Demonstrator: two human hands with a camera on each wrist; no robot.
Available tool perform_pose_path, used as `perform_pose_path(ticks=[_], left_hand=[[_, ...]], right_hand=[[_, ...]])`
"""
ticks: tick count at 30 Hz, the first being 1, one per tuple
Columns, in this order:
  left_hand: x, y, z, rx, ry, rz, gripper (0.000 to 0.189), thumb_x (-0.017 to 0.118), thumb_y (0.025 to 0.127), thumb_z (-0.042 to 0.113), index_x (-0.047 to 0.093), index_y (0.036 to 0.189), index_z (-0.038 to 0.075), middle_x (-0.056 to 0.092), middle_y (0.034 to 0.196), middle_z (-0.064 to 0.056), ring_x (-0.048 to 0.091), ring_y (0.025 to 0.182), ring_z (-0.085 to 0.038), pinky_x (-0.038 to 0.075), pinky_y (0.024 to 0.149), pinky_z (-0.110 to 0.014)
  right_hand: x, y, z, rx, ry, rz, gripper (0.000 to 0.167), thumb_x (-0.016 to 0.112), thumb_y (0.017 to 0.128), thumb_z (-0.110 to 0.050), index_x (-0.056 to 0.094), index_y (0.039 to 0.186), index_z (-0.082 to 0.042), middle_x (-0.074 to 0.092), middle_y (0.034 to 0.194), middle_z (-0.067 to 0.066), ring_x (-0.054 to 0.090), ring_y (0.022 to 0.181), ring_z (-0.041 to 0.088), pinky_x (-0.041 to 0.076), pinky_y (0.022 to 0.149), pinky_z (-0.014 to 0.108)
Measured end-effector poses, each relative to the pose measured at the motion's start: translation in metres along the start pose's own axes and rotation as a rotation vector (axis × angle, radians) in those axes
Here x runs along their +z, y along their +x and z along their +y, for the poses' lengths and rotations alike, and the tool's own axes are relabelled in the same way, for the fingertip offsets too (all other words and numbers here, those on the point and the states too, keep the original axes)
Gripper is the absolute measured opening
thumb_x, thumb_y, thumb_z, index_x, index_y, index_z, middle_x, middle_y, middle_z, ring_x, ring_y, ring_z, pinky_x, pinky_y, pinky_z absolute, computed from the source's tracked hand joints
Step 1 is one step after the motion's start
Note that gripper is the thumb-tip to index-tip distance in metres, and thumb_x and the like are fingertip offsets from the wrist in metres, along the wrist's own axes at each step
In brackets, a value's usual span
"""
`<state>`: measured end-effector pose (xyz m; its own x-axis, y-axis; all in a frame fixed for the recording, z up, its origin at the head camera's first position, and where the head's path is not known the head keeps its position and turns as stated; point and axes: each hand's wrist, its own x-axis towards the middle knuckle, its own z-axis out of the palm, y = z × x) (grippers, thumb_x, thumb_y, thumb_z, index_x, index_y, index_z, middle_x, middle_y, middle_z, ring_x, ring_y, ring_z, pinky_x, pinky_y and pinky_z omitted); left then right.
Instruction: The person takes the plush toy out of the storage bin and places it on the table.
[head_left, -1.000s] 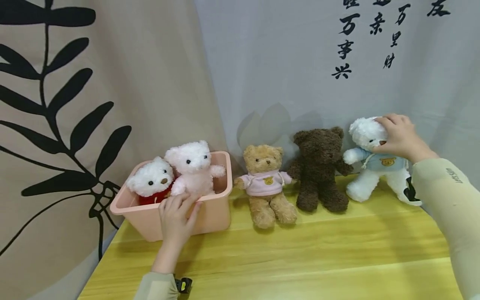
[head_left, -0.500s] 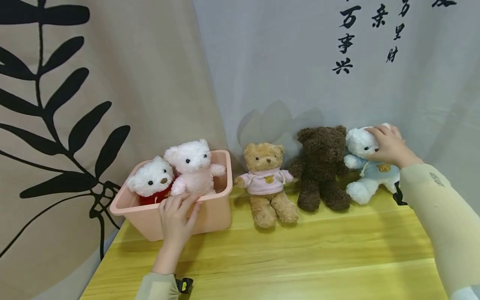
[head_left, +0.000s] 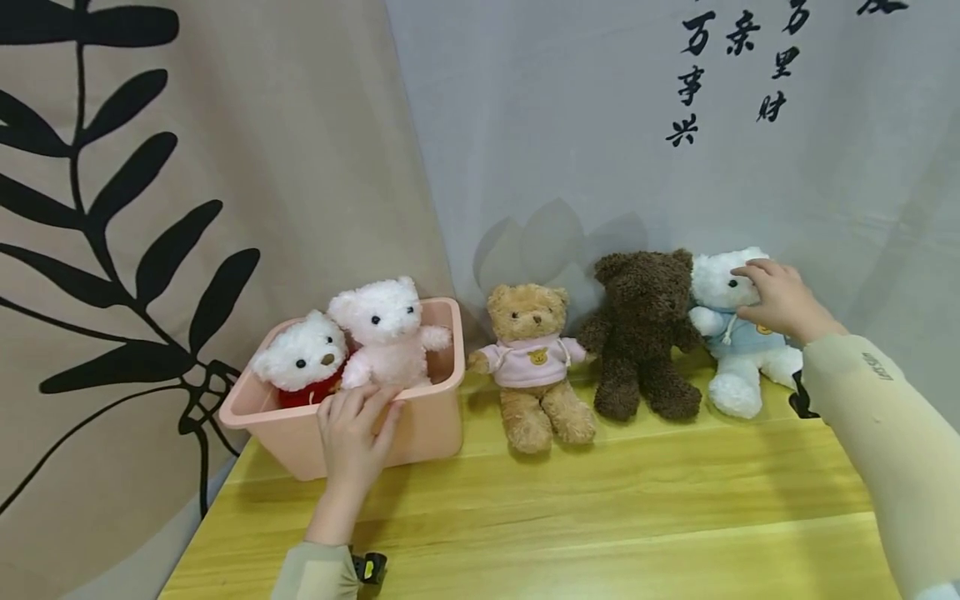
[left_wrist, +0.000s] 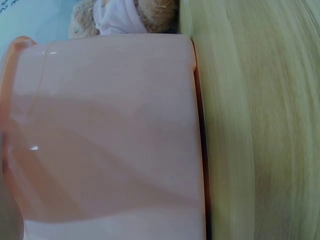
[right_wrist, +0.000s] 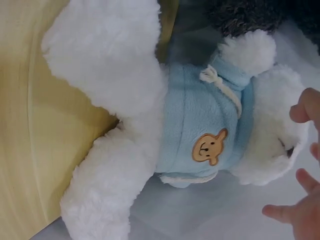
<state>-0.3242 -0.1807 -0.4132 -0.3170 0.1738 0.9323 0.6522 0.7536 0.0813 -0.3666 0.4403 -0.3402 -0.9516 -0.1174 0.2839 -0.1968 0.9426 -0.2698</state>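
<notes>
My right hand (head_left: 787, 300) is raised in front of the head of a white teddy bear (head_left: 738, 337) in a light blue hoodie. In the right wrist view the fingers (right_wrist: 277, 213) are spread, with a gap showing between them and the bear's face. That bear sits on the table against the cloth backdrop, right beside a dark brown teddy bear (head_left: 645, 333). My left hand (head_left: 356, 437) grips the front rim of a pink plastic bin (head_left: 431, 425). Inside are a white bear in red (head_left: 303, 354) and a pale pink bear (head_left: 382, 325).
Between the bin and the brown bear sits a tan teddy bear (head_left: 528, 367) in a pink hoodie. The yellow wooden table (head_left: 600, 508) extends forward of the row. A grey and beige cloth backdrop (head_left: 525, 125) hangs directly behind.
My right hand brought the blue-hoodie bear left, up against the brown bear, then loosened from its head. The bear's legs shifted slightly right. My left hand stayed on the bin rim.
</notes>
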Motion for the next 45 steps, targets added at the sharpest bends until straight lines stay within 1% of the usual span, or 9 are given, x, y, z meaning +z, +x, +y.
perform_pose_path(ticks=[6, 12, 15, 21, 25, 29, 33, 41, 45], left_hand=[[-0.005, 0.000, -0.003, -0.008, -0.005, 0.006, 0.030, 0.059, 0.096, 0.039, 0.075, 0.100, 0.014, 0.065, 0.092, -0.008, 0.056, 0.086, -0.034, 0.031, 0.084, -0.055], [-0.004, 0.001, -0.004, -0.009, -0.014, -0.001, 0.032, 0.058, 0.096, 0.040, 0.074, 0.100, 0.013, 0.065, 0.092, -0.008, 0.056, 0.086, -0.034, 0.031, 0.084, -0.054], [-0.001, 0.003, -0.003, -0.007, -0.019, -0.008, 0.032, 0.058, 0.096, 0.040, 0.074, 0.099, 0.013, 0.065, 0.091, -0.008, 0.056, 0.085, -0.033, 0.031, 0.083, -0.054], [0.000, 0.003, -0.002, -0.009, -0.009, -0.034, 0.031, 0.056, 0.097, 0.041, 0.073, 0.101, 0.015, 0.064, 0.091, -0.006, 0.056, 0.086, -0.032, 0.032, 0.085, -0.053], [-0.002, 0.002, -0.002, -0.016, -0.001, -0.044, 0.031, 0.057, 0.096, 0.041, 0.073, 0.100, 0.016, 0.064, 0.092, -0.005, 0.056, 0.088, -0.031, 0.032, 0.087, -0.052], [-0.007, 0.001, -0.002, -0.024, 0.007, -0.062, 0.026, 0.061, 0.093, 0.038, 0.073, 0.100, 0.016, 0.064, 0.093, -0.005, 0.056, 0.090, -0.030, 0.032, 0.089, -0.052], [-0.009, 0.001, -0.001, -0.034, 0.008, -0.075, 0.024, 0.062, 0.092, 0.036, 0.073, 0.101, 0.016, 0.063, 0.094, -0.005, 0.055, 0.091, -0.030, 0.031, 0.090, -0.052], [-0.009, 0.003, -0.002, -0.027, 0.012, -0.081, 0.031, 0.057, 0.096, 0.042, 0.073, 0.105, 0.017, 0.065, 0.098, -0.005, 0.056, 0.093, -0.030, 0.031, 0.090, -0.051], [-0.008, 0.002, -0.001, -0.033, 0.014, -0.083, 0.030, 0.057, 0.096, 0.042, 0.073, 0.104, 0.018, 0.065, 0.097, -0.005, 0.056, 0.093, -0.030, 0.031, 0.091, -0.051]], right_hand=[[-0.017, 0.008, -0.034, -0.024, 0.159, 0.157, 0.050, 0.056, 0.093, -0.009, 0.042, 0.138, 0.008, 0.027, 0.144, 0.035, 0.024, 0.130, 0.056, 0.022, 0.098, 0.069], [-0.041, 0.031, -0.111, -0.099, 0.294, 0.449, 0.041, 0.051, 0.090, -0.002, 0.056, 0.130, 0.002, 0.043, 0.137, 0.024, 0.042, 0.120, 0.040, 0.033, 0.093, 0.058], [-0.041, 0.045, -0.156, -0.191, 0.339, 0.519, 0.039, 0.051, 0.086, 0.003, 0.061, 0.123, 0.001, 0.048, 0.127, 0.021, 0.046, 0.107, 0.033, 0.037, 0.086, 0.050], [-0.016, 0.081, -0.246, -0.391, 0.428, 0.381, 0.044, 0.063, 0.086, -0.004, 0.057, 0.129, -0.004, 0.047, 0.128, 0.016, 0.045, 0.106, 0.028, 0.041, 0.087, 0.047], [0.007, 0.101, -0.307, -0.397, 0.575, 0.206, 0.062, 0.074, 0.085, -0.018, 0.048, 0.141, -0.011, 0.041, 0.139, 0.011, 0.043, 0.120, 0.028, 0.041, 0.094, 0.048], [0.025, 0.116, -0.359, -0.285, 0.874, 0.093, 0.063, 0.068, 0.091, -0.028, 0.041, 0.146, -0.014, 0.037, 0.146, 0.010, 0.041, 0.130, 0.028, 0.041, 0.098, 0.047], [0.040, 0.130, -0.395, -0.141, 1.127, 0.061, 0.056, 0.061, 0.096, -0.031, 0.042, 0.145, -0.013, 0.041, 0.143, 0.011, 0.044, 0.128, 0.027, 0.043, 0.095, 0.051], [0.069, 0.144, -0.435, 0.127, 1.344, -0.144, 0.062, 0.065, 0.092, -0.036, 0.040, 0.147, -0.020, 0.035, 0.151, 0.005, 0.035, 0.137, 0.032, 0.036, 0.103, 0.055], [0.081, 0.146, -0.446, 0.224, 1.374, -0.203, 0.066, 0.069, 0.089, -0.040, 0.040, 0.146, -0.023, 0.030, 0.155, 0.004, 0.030, 0.140, 0.032, 0.033, 0.104, 0.057]])
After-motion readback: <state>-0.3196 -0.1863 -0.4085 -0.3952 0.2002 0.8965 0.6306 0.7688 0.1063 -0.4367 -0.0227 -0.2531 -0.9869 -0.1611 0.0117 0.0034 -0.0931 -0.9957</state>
